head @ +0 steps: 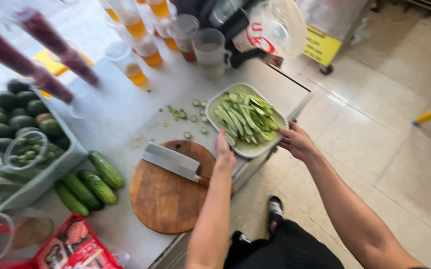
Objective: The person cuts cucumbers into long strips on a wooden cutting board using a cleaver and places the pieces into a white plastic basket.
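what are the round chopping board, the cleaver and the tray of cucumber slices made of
Round chopping board: looks like wood, brown with visible grain, matte and worn.
Cleaver: grey metal blade, probably steel, with a dull sheen; its handle looks wooden, mostly hidden behind the left hand.
Tray: pale and smooth with a rounded rim, likely plastic or melamine, though ceramic cannot be ruled out. Both hands hold its edge, the right hand at its side.

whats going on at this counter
A person stands at a counter with both hands on a white tray of sliced cucumber: the left hand at its near edge, the right hand at its right edge. A cleaver lies on the round wooden board beside it. Four whole cucumbers lie left of the board, and cut ends are scattered on the counter.
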